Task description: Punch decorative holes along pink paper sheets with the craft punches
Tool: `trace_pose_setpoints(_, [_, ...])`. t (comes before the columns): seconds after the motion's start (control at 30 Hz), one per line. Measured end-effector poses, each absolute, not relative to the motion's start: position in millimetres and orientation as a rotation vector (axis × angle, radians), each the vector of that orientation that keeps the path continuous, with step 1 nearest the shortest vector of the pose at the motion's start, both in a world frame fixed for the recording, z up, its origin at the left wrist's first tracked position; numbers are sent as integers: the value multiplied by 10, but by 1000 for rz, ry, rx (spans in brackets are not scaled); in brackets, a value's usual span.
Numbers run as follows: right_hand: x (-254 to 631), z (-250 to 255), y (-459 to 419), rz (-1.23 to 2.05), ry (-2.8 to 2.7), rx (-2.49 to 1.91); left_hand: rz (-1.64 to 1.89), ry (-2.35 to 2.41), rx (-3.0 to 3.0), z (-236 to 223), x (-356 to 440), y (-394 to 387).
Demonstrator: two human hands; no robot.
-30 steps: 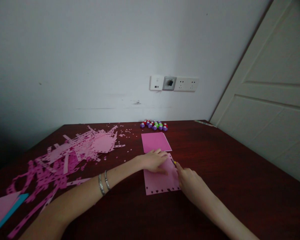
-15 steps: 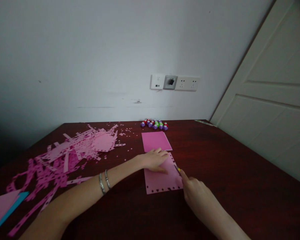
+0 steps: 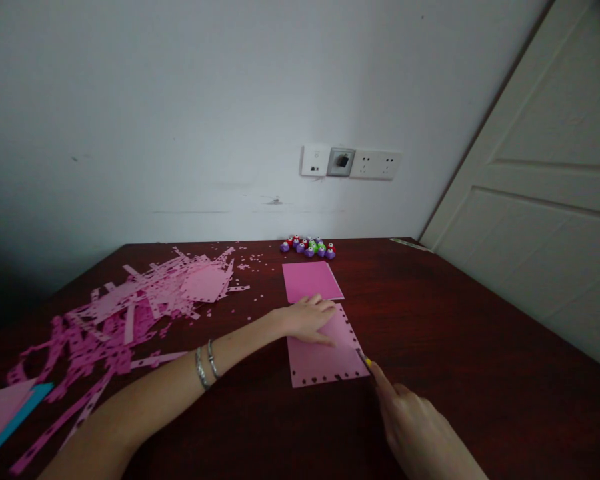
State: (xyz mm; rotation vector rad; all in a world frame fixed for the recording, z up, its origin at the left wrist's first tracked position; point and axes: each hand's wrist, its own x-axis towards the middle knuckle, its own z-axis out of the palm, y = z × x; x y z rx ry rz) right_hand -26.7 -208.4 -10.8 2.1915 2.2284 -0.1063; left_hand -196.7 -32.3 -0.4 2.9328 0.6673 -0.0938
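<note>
A pale pink sheet of paper (image 3: 325, 363) lies on the table, with small dark holes punched along its right and bottom edges. My left hand (image 3: 310, 320) is spread flat on its upper left part, fingers apart. In my right hand (image 3: 405, 413) is a slim craft knife (image 3: 365, 359) with a yellow part near its blade. The knife's tip touches the sheet's right edge, toward the lower corner. Most of its handle is hidden inside my closed fingers. Just beyond my left hand lies a brighter pink stack of paper (image 3: 311, 280).
A heap of pink paper strips and scraps (image 3: 180, 293) covers the table's left side, with tiny punched bits around it. Several small coloured hole punches (image 3: 310, 247) stand by the wall. Pink and blue sheets (image 3: 10, 420) lie at the near left. Sockets (image 3: 375, 165) are on the wall.
My right hand has drawn the craft knife down along the sheet's right edge, toward me and slightly right. The left hand stays in place on the paper.
</note>
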Motion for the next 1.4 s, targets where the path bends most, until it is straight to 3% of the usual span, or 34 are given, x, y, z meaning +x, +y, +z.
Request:
trace_pose_setpoints(0.83, [-45,-160,-2392,-308,2363,2219,-107,693,2959,-21,-1976,-334])
trace_pose_setpoints(1.1, [192,151,-2112,-320,2636,2497,60,1200,3153,32,-1972,-680])
trace_pose_setpoints(1.3, [360,249,-1614,-767,2709,2439,174,1059,3177,103,-2009,-596])
trace_pose_setpoints(1.4, [370,209,-1427,-1187,2665,2391,142,952,3044,79,-2050,-478])
